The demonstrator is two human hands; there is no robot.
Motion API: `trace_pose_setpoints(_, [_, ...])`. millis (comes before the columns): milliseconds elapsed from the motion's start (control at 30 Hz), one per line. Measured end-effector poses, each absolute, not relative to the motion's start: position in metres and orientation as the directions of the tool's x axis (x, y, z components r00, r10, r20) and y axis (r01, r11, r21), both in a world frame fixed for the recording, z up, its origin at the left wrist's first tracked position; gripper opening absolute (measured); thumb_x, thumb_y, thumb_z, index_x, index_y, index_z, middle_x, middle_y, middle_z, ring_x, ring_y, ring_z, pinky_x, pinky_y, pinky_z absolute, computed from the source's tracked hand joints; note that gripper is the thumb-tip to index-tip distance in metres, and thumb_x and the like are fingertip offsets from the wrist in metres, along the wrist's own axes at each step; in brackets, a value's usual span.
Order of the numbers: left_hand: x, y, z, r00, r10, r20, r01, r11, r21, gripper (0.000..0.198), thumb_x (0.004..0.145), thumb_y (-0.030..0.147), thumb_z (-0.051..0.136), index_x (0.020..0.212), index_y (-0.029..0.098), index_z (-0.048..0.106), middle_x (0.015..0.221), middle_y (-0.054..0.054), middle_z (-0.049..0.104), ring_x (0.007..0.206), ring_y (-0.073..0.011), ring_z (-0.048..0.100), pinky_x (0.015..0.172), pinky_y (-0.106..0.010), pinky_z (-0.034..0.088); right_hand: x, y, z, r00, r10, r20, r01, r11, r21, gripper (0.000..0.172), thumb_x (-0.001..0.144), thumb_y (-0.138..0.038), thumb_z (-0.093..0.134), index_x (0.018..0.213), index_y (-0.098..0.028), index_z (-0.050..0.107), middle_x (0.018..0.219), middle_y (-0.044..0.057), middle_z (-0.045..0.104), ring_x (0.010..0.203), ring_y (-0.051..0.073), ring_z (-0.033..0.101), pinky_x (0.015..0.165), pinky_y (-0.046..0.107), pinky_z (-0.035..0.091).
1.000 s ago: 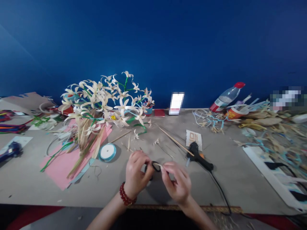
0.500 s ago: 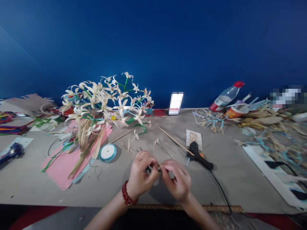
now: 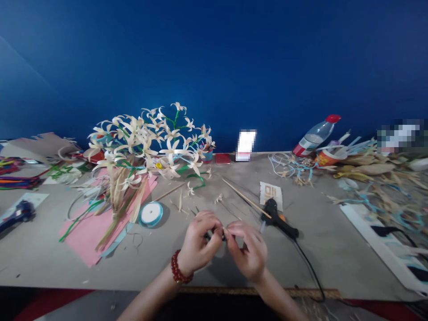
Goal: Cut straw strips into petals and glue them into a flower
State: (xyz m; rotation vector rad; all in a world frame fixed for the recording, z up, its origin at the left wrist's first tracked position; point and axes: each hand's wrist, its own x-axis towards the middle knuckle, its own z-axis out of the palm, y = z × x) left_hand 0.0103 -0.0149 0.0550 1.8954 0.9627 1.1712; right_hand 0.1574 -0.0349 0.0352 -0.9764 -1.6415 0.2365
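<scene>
My left hand [image 3: 202, 240], with a red bead bracelet [image 3: 179, 267] at its wrist, is closed in a pinch above the table. Facing it, my right hand [image 3: 248, 249] is closed too, its fingertips almost touching those of the left. A small pale piece shows between the fingertips, and something dark lies within my left fingers; both are too small to make out. Beyond the hands rest a thin stem with a small pale flower [image 3: 219, 199] and a wooden stick [image 3: 245, 197]. A blue-rimmed ribbon spool [image 3: 151, 214] lies to the left.
Pale flowers on green stems [image 3: 172, 151] stand at the back left, above pink paper [image 3: 82, 240]. A black glue gun [image 3: 280, 220] with its cord lies right of my hands. Farther right are a power strip [image 3: 368, 236], a tilted bottle [image 3: 316, 136] and dried husks [image 3: 374, 169].
Both hands have barely moved and keep their pinch. The whole view has shifted very slightly, and the fingertips have turned a little about the small piece.
</scene>
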Motion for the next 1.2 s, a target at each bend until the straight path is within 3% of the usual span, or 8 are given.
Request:
trace_pose_setpoints(267, [-0.004,-0.012,0.042,0.102,0.913,0.394,0.331,-0.405,0.853,0.017,0.086,0.016,0.048,0.070,0.019,0.054,0.069,-0.002,0.057,0.070,-0.0172,0.055,0.069,-0.030,0.045,0.163,-0.040,0.033,0.093,0.689,0.719,0.519,0.583,-0.625,0.016,0.081,-0.006,0.060,0.086,-0.022,0.060,0.074,0.004,0.069,0.065,0.016,0.067,0.063,0.026,0.056])
trace_pose_setpoints(400, [-0.005,-0.016,0.053,0.250,0.887,0.388,0.246,-0.446,0.861,0.009,0.083,0.019,0.050,0.082,0.019,0.058,0.077,-0.004,0.062,0.076,-0.0193,0.060,0.074,-0.032,0.048,0.160,-0.037,0.038,0.039,0.703,0.710,0.484,0.608,-0.629,0.015,0.081,-0.007,0.059,0.084,-0.022,0.061,0.071,0.002,0.068,0.063,0.016,0.066,0.060,0.026,0.056])
trace_pose_setpoints(500, [0.002,-0.018,0.062,0.301,0.837,0.457,0.268,-0.534,0.802,0.007,0.080,0.015,0.052,0.080,0.020,0.057,0.072,-0.003,0.060,0.074,-0.0192,0.060,0.080,-0.036,0.048,0.155,-0.035,0.041,-0.007,0.696,0.718,0.449,0.644,-0.620,0.015,0.082,-0.007,0.058,0.083,-0.022,0.061,0.068,0.001,0.067,0.061,0.015,0.065,0.059,0.025,0.055])
trace_pose_setpoints(667, [0.005,-0.018,0.054,0.269,0.795,0.545,0.346,-0.607,0.715,0.013,0.077,0.008,0.051,0.076,0.021,0.054,0.067,0.000,0.059,0.069,-0.0172,0.057,0.087,-0.040,0.047,0.155,-0.039,0.040,-0.001,0.696,0.718,0.472,0.633,-0.613,0.015,0.081,-0.007,0.059,0.082,-0.022,0.060,0.067,0.001,0.066,0.061,0.015,0.065,0.060,0.026,0.055])
trace_pose_setpoints(833, [-0.010,-0.017,0.048,0.119,0.851,0.512,0.412,-0.511,0.754,0.012,0.082,0.012,0.048,0.077,0.020,0.056,0.075,-0.005,0.060,0.079,-0.0207,0.059,0.077,-0.036,0.049,0.160,-0.040,0.038,0.081,0.680,0.729,0.518,0.596,-0.614,0.017,0.081,-0.005,0.060,0.085,-0.022,0.060,0.073,0.003,0.068,0.062,0.015,0.066,0.061,0.026,0.056])
trace_pose_setpoints(1000, [-0.007,-0.018,0.064,0.336,0.792,0.509,0.378,-0.609,0.698,0.013,0.078,0.018,0.050,0.087,0.021,0.060,0.077,-0.005,0.066,0.079,-0.0216,0.062,0.092,-0.044,0.045,0.157,-0.033,0.043,-0.004,0.669,0.743,0.485,0.651,-0.584,0.015,0.081,-0.007,0.060,0.083,-0.022,0.060,0.068,0.001,0.068,0.061,0.015,0.067,0.060,0.026,0.055])
trace_pose_setpoints(1200, [0.001,-0.017,0.066,0.357,0.760,0.543,0.441,-0.650,0.619,0.016,0.078,0.010,0.050,0.078,0.022,0.061,0.074,-0.001,0.070,0.070,-0.0157,0.064,0.098,-0.043,0.043,0.155,-0.034,0.045,-0.033,0.666,0.745,0.483,0.663,-0.572,0.016,0.081,-0.007,0.059,0.082,-0.022,0.060,0.067,0.001,0.068,0.060,0.016,0.066,0.060,0.026,0.055])
